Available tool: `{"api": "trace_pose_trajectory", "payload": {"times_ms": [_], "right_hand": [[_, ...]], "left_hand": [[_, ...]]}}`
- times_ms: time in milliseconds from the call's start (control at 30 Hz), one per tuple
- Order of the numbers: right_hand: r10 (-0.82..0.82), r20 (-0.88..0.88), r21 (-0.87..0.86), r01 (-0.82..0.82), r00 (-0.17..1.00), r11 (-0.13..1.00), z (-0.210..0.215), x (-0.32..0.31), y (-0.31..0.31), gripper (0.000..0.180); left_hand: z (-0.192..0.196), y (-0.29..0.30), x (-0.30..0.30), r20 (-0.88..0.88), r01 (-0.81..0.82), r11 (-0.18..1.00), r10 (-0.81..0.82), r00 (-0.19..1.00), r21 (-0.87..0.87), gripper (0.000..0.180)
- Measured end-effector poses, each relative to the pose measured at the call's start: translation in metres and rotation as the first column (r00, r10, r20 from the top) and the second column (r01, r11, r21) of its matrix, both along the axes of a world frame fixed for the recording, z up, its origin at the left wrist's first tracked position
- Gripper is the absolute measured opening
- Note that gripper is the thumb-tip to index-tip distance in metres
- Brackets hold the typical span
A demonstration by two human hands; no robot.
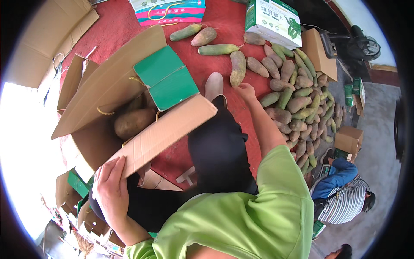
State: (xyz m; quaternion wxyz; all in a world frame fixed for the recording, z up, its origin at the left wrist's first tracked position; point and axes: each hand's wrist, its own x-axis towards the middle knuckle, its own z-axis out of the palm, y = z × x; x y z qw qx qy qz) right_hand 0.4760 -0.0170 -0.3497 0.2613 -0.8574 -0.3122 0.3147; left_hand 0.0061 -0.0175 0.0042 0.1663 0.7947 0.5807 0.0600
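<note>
Our left hand [111,190] grips the near flap of the open brown cardboard box [129,125], which holds at least two brown tubers [133,122]. Our right hand [246,91] closes on one long purple-green tuber [237,68]; its long axis points away from us, nearly upright. On the right, a large pile of tubers [297,108] lies on the red carpet [125,26].

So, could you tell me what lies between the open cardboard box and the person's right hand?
In the head view, a pale shoe toe on the red mat lies between the box and the right hand.
</note>
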Motion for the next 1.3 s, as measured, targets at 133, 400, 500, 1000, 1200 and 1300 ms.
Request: {"api": "trace_pose_trajectory", "payload": {"times_ms": [133, 400, 500, 1000, 1200, 1300], "right_hand": [[-0.185, -0.018, -0.123, 0.182, 0.982, 0.976, -0.014, 0.009, 0.009, 0.068], [-0.269, 0.209, -0.102, 0.294, 0.940, 0.950, -0.075, 0.057, 0.052, 0.100], [-0.299, 0.191, -0.042, 0.312, 0.935, 0.949, -0.087, 0.059, 0.064, 0.106], [-0.465, -0.712, -0.234, 0.447, 0.526, 0.863, -0.023, 0.045, 0.032, 0.069], [-0.156, -0.802, 0.043, 0.316, 0.576, 0.948, 0.072, 0.006, 0.029, 0.055], [0.118, -0.562, 0.332, 0.092, 0.819, 0.939, 0.156, -0.020, 0.041, 0.063]], "left_hand": [[-0.001, 0.005, 0.001, 0.009, 0.009, 1.000, -0.009, 1.000, -0.017, 0.033], [0.001, 0.019, 0.004, 0.071, -0.017, 0.996, 0.024, 0.997, -0.089, 0.039], [0.000, 0.024, 0.002, 0.067, -0.023, 0.995, 0.029, 0.997, -0.093, 0.037], [0.003, 0.021, -0.003, 0.055, -0.008, 1.000, 0.010, 0.998, -0.023, 0.030], [0.000, 0.010, -0.009, 0.072, 0.028, 0.999, -0.029, 0.997, 0.015, 0.030], [-0.002, 0.005, -0.013, 0.103, 0.033, 0.999, -0.033, 0.994, 0.004, 0.028]]}}
